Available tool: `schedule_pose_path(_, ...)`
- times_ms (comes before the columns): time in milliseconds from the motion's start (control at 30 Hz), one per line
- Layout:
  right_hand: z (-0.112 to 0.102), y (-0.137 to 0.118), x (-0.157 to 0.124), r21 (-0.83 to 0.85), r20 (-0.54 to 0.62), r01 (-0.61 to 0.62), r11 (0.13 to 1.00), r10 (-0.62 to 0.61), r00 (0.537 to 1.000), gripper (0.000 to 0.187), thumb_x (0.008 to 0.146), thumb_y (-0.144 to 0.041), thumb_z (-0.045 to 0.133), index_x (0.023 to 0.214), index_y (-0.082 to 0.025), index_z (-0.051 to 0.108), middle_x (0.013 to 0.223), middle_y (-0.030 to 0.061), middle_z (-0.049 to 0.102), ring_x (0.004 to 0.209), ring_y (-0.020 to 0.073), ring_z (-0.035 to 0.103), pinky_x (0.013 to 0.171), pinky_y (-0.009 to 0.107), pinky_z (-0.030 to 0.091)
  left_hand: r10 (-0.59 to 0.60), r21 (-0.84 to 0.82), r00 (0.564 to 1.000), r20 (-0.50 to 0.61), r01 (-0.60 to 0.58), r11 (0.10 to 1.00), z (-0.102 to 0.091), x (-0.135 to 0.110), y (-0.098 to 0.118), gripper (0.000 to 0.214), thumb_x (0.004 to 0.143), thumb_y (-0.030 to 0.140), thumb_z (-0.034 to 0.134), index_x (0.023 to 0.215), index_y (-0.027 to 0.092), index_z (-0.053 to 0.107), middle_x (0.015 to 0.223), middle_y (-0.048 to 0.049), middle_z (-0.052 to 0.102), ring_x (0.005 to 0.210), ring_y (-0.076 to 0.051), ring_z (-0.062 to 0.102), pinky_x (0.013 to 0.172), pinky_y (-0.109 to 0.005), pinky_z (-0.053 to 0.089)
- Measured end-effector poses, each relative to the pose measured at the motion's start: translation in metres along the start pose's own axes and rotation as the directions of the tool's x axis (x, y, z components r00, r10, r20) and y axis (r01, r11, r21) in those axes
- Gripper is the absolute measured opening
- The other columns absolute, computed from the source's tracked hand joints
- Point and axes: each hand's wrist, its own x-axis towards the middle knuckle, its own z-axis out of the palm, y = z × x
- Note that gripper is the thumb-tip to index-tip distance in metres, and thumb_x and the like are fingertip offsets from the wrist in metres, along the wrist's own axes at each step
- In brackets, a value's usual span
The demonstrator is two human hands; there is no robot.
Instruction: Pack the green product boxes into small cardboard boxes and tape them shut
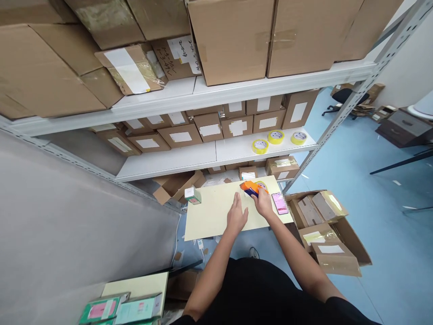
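My right hand point(263, 203) is closed round an orange and blue tape dispenser point(251, 187) near the far edge of a pale yellow table point(216, 216). My left hand point(237, 215) lies flat and open on the tabletop just left of it. A pink phone point(280, 202) lies at the table's right edge, beside my right hand. A small green and white box point(193, 195) stands at the far left of the table.
Metal shelving point(209, 155) packed with labelled cardboard boxes stands behind the table, with three yellow tape rolls point(275, 136) on its shelf. An open carton of boxes point(324, 225) sits on the blue floor to the right. A grey wall runs on the left.
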Motion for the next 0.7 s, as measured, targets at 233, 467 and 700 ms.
schedule_pose_path(233, 0.038, 0.011, -0.03, -0.027, -0.064, -0.061, 0.998, 0.059, 0.996, 0.032, 0.101, -0.032, 0.051, 0.126, -0.013, 0.058, 0.115, 0.0198, 0.068, 0.108, 0.0349, 0.062, 0.093, 0.048, 0.048, -0.292, -0.538, 0.944, 0.151, 0.326, 0.777, 0.084, -0.022, -0.002, 0.12, 0.087, 0.024, 0.07, 0.167, 0.033, -0.02, 0.175, -0.0195, 0.017, 0.107, -0.021, 0.074, 0.094, -0.037, 0.058)
schedule_pose_path(467, 0.047, 0.037, -0.051, 0.008, -0.022, -0.077, 0.997, 0.077, 0.997, 0.035, 0.101, -0.033, 0.051, 0.13, -0.013, 0.057, 0.118, 0.02, 0.066, 0.111, 0.0347, 0.061, 0.095, 0.048, 0.049, -0.278, -0.414, 0.956, 0.095, 0.292, 0.862, 0.111, -0.043, -0.018, 0.107, 0.086, 0.017, 0.064, 0.171, 0.035, 0.001, 0.179, -0.008, 0.01, 0.13, -0.025, 0.064, 0.099, -0.036, 0.059)
schedule_pose_path(700, 0.044, 0.066, -0.052, -0.03, 0.074, -0.074, 0.997, 0.076, 0.994, 0.034, 0.101, -0.031, 0.051, 0.128, -0.012, 0.057, 0.118, 0.0192, 0.066, 0.108, 0.0326, 0.062, 0.096, 0.046, 0.05, -0.049, 0.042, 0.997, -0.068, 0.052, 0.998, 0.071, -0.066, -0.06, 0.052, 0.098, 0.024, 0.051, 0.149, 0.029, 0.058, 0.176, -0.0062, 0.023, 0.144, -0.028, 0.052, 0.117, -0.047, 0.049)
